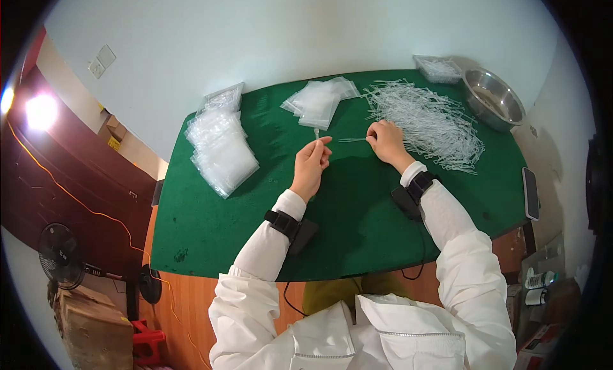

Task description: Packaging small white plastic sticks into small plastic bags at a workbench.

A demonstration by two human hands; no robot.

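My left hand is closed in a pinch near the middle of the table. A thin clear plastic stick pokes up from its fingertips. To the right, my right hand pinches a few more thin clear sticks, whose ends point left toward the other hand. Beside it spreads a big loose pile of the same clear plastic sticks, some with small looped heads. Just beyond my left hand lies a fanned stack of clear zip bags.
A long overlapping row of clear bags lies at the left on the green table. At the back right are a filled clear bag and a steel bowl. A phone rests at the right edge. A fan stands left.
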